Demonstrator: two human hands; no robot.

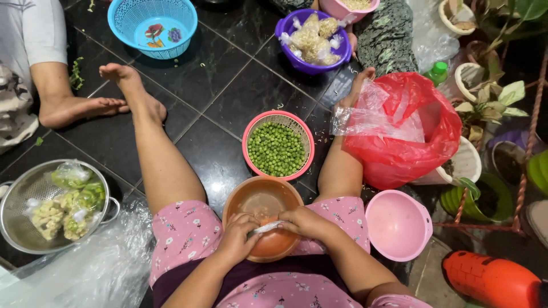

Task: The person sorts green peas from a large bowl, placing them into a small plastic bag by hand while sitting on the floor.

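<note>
I sit on a dark tiled floor with my legs spread. An orange-brown bowl (pixel 260 199) rests between my thighs. My left hand (pixel 237 235) and my right hand (pixel 306 221) meet over its near rim, both pinching a small clear plastic bag (pixel 267 227) stretched between them. What the bag holds is hidden. Just beyond the bowl stands a pink basket (pixel 278 149) full of green peas.
A pink bowl (pixel 398 224) lies by my right thigh, a red plastic bag (pixel 411 131) by my right shin. A steel colander (pixel 34 194) of bagged vegetables is at left. Farther off are a blue basket (pixel 153 25), a purple bowl (pixel 313 40), potted plants (pixel 485 97) and another person's foot (pixel 80 108).
</note>
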